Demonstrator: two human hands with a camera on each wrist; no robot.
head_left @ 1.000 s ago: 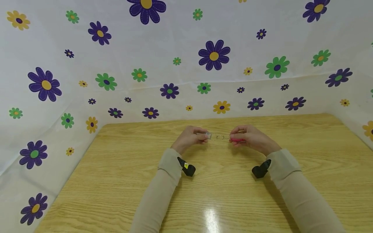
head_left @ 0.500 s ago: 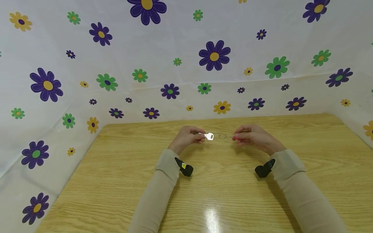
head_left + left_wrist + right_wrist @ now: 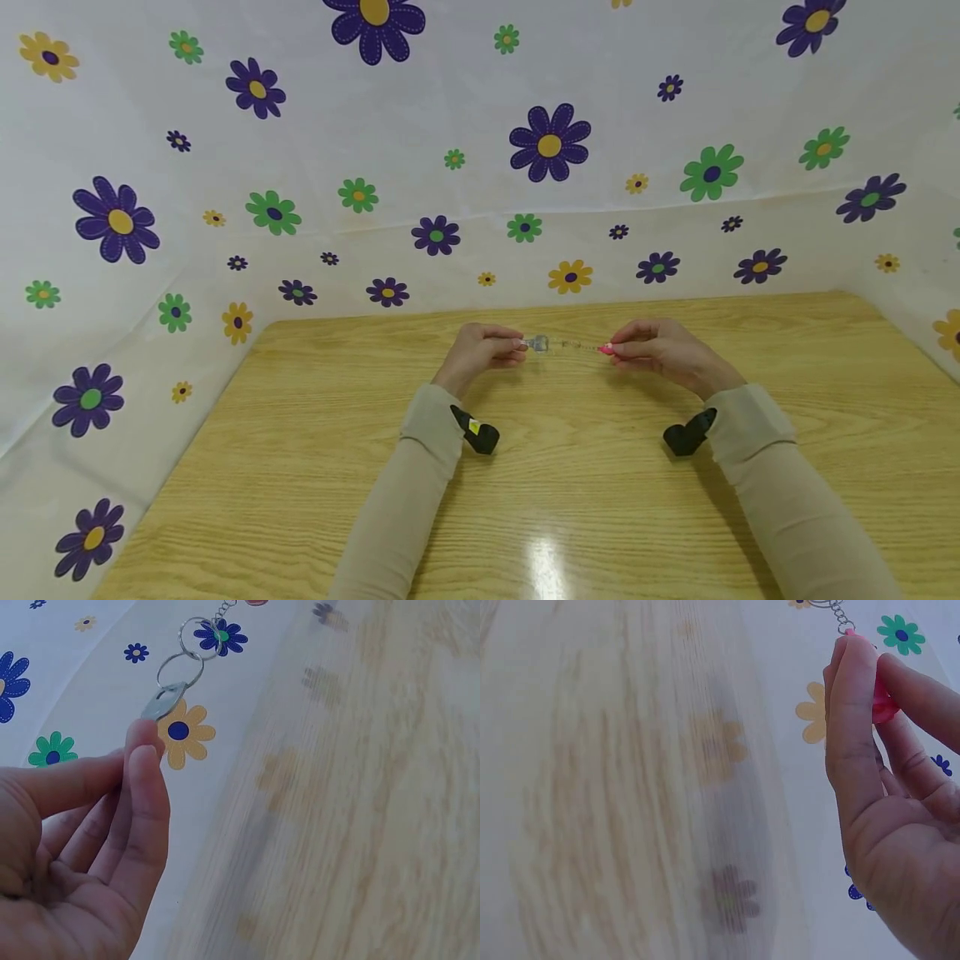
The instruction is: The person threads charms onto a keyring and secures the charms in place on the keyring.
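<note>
My left hand (image 3: 483, 354) pinches a silver key (image 3: 165, 700) by its blade, its head sticking out past the fingertips. Two linked metal rings (image 3: 199, 637) hang off the key's head, joined to a short chain (image 3: 840, 613). At the chain's other end is a pink keychain charm (image 3: 883, 697), pinched between thumb and fingers of my right hand (image 3: 660, 354). Rings and chain stretch nearly straight between both hands above the table, as the head view shows. Fingers cover much of the charm and the key's blade.
A wooden table (image 3: 562, 500) lies under both hands. White cloth (image 3: 450, 100) printed with purple, green and yellow flowers stands behind it and along both sides. Each sleeve cuff bears a small black camera (image 3: 476, 432).
Both hands have moved apart, the right one further to the right, drawing the chain out straighter. More of the key's head shows past the left fingertips.
</note>
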